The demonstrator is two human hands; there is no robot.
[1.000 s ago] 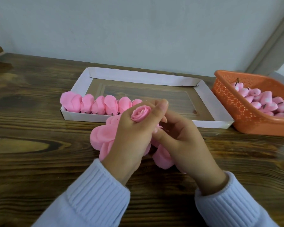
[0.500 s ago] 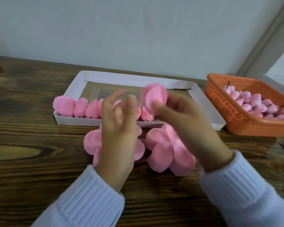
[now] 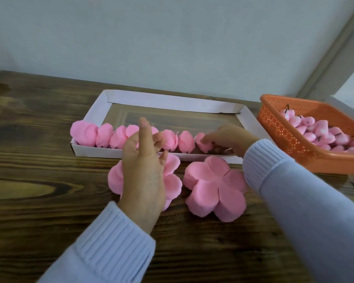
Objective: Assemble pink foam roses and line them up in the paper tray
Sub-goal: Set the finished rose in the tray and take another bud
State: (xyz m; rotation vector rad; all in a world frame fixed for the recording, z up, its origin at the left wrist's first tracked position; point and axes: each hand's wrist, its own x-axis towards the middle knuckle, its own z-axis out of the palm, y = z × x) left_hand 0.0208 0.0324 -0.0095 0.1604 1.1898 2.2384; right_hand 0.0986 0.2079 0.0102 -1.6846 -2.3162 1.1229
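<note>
The fingers [image 3: 209,137] of the right hand [image 3: 231,139] are curled round the newest rose [image 3: 202,142], pinching it as it sits at the 3 o'clock end of the row of roses [image 3: 119,136] in the paper tray [image 3: 172,101]. Half a second ago this hand held the rose up in the air above the tray. It is now down on the tray floor, touching its neighbour, so this flower looks as good as placed, with only the letting go left. The left hand [image 3: 143,166], which cupped the rose a second ago, holds nothing, its fingers [image 3: 144,129] spread and relaxed above the flat petal piece [image 3: 173,180] at 6 o'clock of the row. A second petal piece [image 3: 215,188] lies just beside it toward 3 o'clock, uncovered on the counter [image 3: 39,201]. Most of the tray behind the row, toward 12 o'clock, is unfilled, so by my reckoning the task is early. At 2 o'clock the orange basket [image 3: 278,129] holds many rose buds [image 3: 319,131]. I can read no brand, label or writing anywhere.
</note>
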